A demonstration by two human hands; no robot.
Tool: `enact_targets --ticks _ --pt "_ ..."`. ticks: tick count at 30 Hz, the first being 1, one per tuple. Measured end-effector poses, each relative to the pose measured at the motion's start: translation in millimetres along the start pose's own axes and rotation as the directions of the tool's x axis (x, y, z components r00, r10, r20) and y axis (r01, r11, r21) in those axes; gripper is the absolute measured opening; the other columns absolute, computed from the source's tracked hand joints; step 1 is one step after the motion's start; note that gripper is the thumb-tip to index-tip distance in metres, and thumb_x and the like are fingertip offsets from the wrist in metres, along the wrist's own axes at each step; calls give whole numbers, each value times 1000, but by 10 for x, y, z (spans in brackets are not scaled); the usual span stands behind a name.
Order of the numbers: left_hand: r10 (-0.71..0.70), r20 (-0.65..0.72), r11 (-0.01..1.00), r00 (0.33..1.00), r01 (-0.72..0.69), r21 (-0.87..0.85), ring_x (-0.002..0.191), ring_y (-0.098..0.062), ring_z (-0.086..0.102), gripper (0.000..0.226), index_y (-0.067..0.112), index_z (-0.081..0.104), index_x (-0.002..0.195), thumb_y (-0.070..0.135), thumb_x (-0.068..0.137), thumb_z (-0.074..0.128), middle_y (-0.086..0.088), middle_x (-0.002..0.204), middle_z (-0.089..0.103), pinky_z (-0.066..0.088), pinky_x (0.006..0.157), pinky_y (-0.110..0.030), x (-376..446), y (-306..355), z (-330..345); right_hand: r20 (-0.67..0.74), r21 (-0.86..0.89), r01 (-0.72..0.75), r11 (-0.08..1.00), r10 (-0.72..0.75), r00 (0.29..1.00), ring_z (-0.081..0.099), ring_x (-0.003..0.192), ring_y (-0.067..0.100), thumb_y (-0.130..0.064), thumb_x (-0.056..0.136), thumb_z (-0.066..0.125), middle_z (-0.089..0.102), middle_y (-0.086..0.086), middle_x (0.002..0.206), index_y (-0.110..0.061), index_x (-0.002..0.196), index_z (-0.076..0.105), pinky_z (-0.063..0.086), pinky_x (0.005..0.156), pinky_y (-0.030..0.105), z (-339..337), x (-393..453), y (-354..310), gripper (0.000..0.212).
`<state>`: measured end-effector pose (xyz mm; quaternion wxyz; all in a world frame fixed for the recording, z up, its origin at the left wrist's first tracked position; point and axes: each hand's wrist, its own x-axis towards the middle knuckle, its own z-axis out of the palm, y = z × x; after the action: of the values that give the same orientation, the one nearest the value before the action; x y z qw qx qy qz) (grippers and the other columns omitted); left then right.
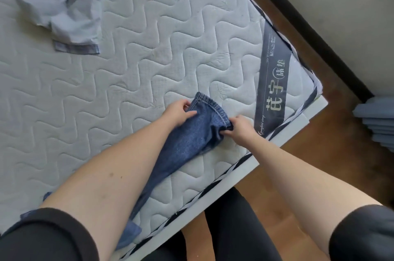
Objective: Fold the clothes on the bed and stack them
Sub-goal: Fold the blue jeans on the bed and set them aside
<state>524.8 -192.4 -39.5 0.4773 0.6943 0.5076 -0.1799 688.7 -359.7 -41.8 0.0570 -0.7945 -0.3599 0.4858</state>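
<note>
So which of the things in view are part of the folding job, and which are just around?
Job: jeans, gripped by left hand and right hand; crumpled pale blue shirt; mattress.
Just around: grey stacked items on the floor.

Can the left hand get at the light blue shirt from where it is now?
Probably not at once. The left hand grips the jeans, and the light blue shirt lies far across the mattress. Nothing lies between them, though.

jeans [191,139]: dark blue denim, pale stitching | shirt [64,5]: light blue, darker cuffs | mattress [128,68]: white, wavy quilting | label [275,81]: dark grey, pale lettering | floor [319,164]: brown wood
</note>
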Motion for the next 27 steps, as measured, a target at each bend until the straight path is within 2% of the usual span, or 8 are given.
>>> enact_targets --ticks 6,11,15,17,19,22,25,27 --pt "169 -15 985 986 -168 35 98 -20 59 21 7 62 111 21 101 50 -7 108 68 41 83 -28 -48 129 -245 -13 425 33 905 -30 999 68 70 15 -41 85 71 68 -7 73 -28 81 66 55 65 28 -242 -475 25 14" --pt "188 55 970 981 -176 -168 101 -19 56 24 1 56 118 15 104 43 -24 117 64 43 103 -44 -9 152 -415 93 480 -12 877 -37 995 57 41 19 -41 82 74 64 0 53 -30 78 68 48 43 23 -408 -638 115 14" --pt "163 -72 981 984 -169 -93 100 -24 58 24 11 56 121 21 104 41 -13 114 65 43 91 -32 134 232 -325 -195 263 -85 961 140 971 62 60 14 -48 80 73 68 -2 66 -25 83 67 49 55 27 -351 -422 189 24" --pt "109 -116 990 987 -119 -79 90 -22 55 27 19 51 124 33 102 46 -6 106 63 40 73 -28 185 255 -275 -261 376 -139 916 249 933 63 80 16 -40 82 74 69 -1 90 -21 101 65 50 73 31 -195 -332 171 28" --pt "49 -47 998 998 -51 -28 96 -25 58 51 17 43 131 43 91 63 -5 108 60 48 81 -33 221 226 -265 -166 565 -176 806 320 933 63 95 19 -33 82 76 66 2 107 -18 120 59 49 87 32 -40 -280 144 45" --pt "-55 -9 976 998 56 213 118 -29 54 78 12 42 131 41 72 84 -9 129 56 44 100 -43 226 67 -226 -147 494 -199 846 307 940 60 95 18 -29 79 79 62 -4 103 -21 122 56 45 82 28 86 -233 148 50" --pt "-25 -54 959 998 39 281 110 -31 60 46 16 58 117 29 78 80 -10 116 65 48 92 -37 159 -89 -132 -145 395 -234 888 312 939 58 81 21 -32 79 78 59 -6 78 -22 91 54 37 59 27 132 -216 154 28" --pt "42 -133 961 990 -4 276 103 -32 62 25 19 64 110 25 86 70 -11 108 69 48 83 -35 99 -126 -127 -161 410 -248 878 337 927 60 79 25 -31 80 76 61 -1 77 -19 87 53 41 60 31 152 -224 176 27"
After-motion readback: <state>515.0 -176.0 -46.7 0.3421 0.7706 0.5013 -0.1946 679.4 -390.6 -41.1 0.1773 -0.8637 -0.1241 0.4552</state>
